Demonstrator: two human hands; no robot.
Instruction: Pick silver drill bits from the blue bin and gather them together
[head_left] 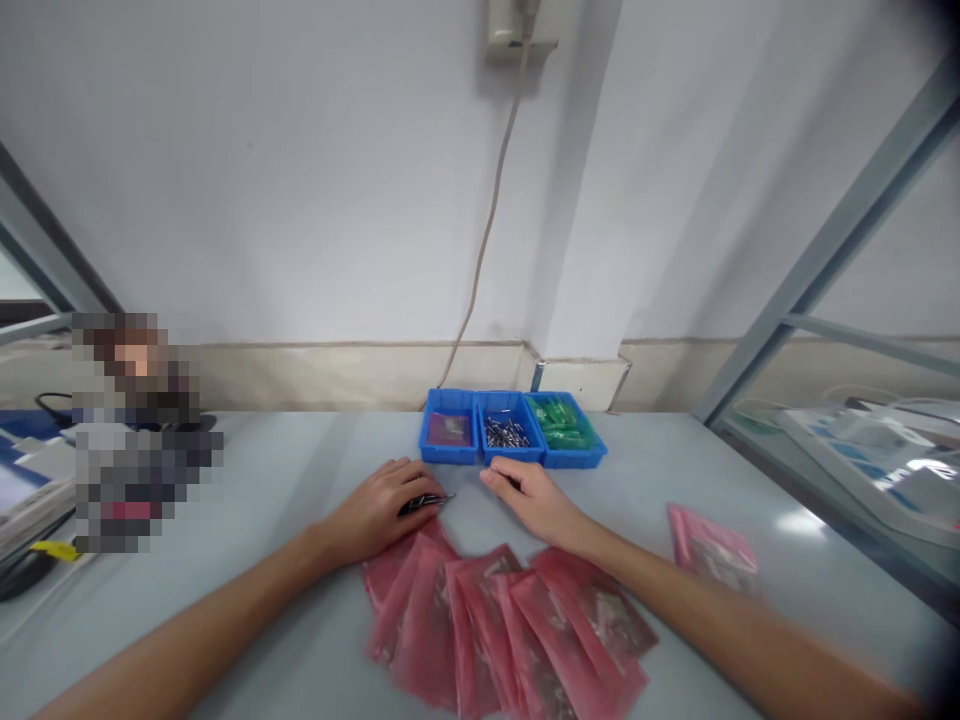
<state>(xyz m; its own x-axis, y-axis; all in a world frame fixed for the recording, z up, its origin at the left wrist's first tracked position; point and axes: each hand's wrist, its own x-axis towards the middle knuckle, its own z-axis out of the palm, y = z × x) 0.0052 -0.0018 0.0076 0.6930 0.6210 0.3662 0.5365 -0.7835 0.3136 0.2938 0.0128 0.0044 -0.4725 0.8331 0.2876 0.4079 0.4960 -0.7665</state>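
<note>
Left hand (379,512) cupped over dark metal pins (426,500); right hand (529,497) flat beside

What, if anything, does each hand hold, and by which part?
The left hand holds a few dark metal pins by their rear ends, tips poking out. The right hand lies flat, holding nothing.

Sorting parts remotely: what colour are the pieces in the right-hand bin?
Green, in the right bin; the head view shows it.

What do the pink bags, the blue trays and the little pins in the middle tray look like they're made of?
Pink bags: thin, glossy see-through plastic film, judging by the sheen. Blue trays: moulded plastic, smooth, even colour. Pins: probably metal, silvery and glinting, too small to be sure.
</note>
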